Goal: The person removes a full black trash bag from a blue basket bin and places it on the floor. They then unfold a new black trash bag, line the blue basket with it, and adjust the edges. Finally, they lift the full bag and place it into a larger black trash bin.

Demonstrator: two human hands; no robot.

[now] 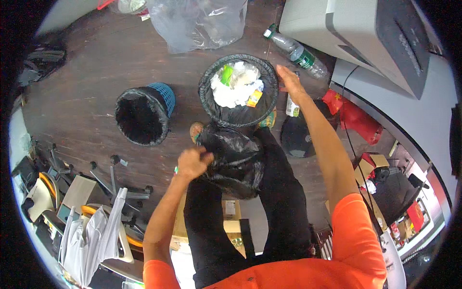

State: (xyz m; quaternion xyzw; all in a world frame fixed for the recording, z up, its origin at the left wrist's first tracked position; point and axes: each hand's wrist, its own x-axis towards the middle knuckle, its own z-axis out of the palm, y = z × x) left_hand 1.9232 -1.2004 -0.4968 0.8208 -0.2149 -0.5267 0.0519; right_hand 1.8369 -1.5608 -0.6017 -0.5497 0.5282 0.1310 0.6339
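In front of my feet stands a round bin [206,98] with a black liner folded over its rim; crumpled white tissues [233,94], a green wrapper and a small orange-and-yellow packet lie inside. My right hand [291,84] is beside the bin's right rim, fingers stretched out and holding nothing; whether it touches the rim is hard to tell. A black plastic garbage bag [233,166] hangs loosely between my knees. At its left edge my left hand [194,163] is closed, gripping the plastic, with its fingertips partly hidden.
To the left, a blue slatted bin [161,96] with a black liner leans over. A clear bag [199,24] sits at the far side. Plastic bottles [303,58] lie near a large grey machine [351,38] at right. Chairs [91,236] stand lower left; a cable hangs at right.
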